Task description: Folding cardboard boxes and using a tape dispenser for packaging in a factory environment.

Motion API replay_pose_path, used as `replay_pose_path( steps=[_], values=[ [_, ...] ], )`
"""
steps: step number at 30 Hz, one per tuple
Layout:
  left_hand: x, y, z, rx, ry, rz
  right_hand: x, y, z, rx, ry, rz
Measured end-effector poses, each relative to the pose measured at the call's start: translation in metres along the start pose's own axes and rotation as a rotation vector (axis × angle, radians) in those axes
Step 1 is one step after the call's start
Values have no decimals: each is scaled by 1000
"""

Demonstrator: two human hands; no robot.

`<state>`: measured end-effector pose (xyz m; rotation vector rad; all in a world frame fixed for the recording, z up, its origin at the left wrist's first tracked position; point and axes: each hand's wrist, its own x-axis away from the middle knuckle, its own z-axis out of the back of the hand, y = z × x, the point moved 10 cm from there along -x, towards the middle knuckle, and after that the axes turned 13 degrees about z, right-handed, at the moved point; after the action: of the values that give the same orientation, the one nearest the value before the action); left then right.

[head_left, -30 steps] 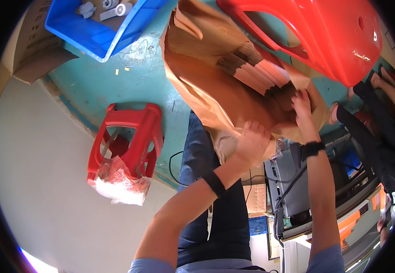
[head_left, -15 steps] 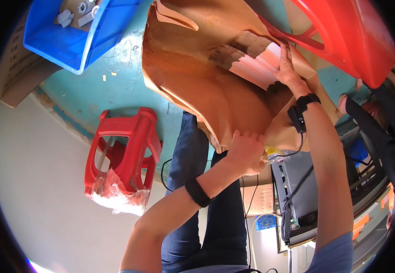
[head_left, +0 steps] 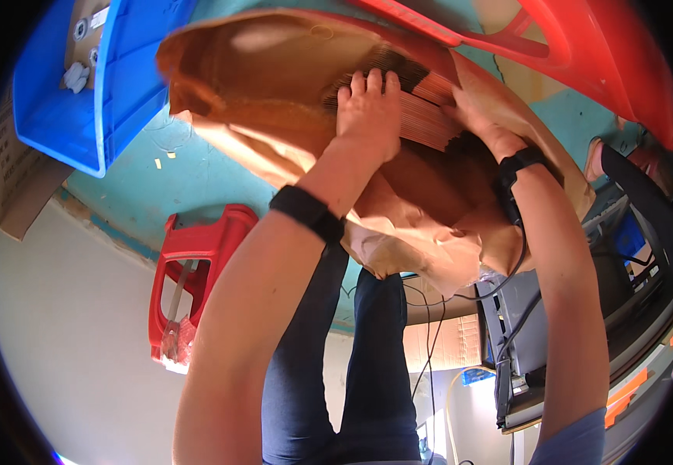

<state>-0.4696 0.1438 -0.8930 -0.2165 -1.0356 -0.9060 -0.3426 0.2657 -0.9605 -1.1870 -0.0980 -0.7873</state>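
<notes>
Paper bag (head_left: 410, 198), brown and creased, gapes around stacked pinkish pieces (head_left: 423, 124).

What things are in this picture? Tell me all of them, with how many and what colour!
Paper bag: 1, brown, upper centre
Stacked thin pieces: many, pink and brown, inside the bag
Plastic bin: 1, blue, upper left
Small parts: a few, mostly white, in the bin
Plastic stool: 1, red, left of the legs
Large plastic item: 1, red, upper right
Cardboard box: 1, brown, far left
Floor: 1, teal, under bin and bag
Equipment: unclear count, grey, lower right
Cables: several, mostly black, lower right
Co-worker's leg: 1, dark-trousered, right
Wristbands: 2, black, on the wrists
Jeans: 1 pair, blue, lower centre
Left hand: 1, bare, on the stack
Right hand: 1, bare, at the stack's right
</notes>
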Motion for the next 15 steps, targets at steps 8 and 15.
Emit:
replay_pose_path(
  steps=[8,15],
  values=[
    [-25,25,-62,-412,44,10,42,98,13,951,-515,-104],
    [-20,8,-78,-536,380,-126,59,122,-43,935,-404,-18]
  ],
)
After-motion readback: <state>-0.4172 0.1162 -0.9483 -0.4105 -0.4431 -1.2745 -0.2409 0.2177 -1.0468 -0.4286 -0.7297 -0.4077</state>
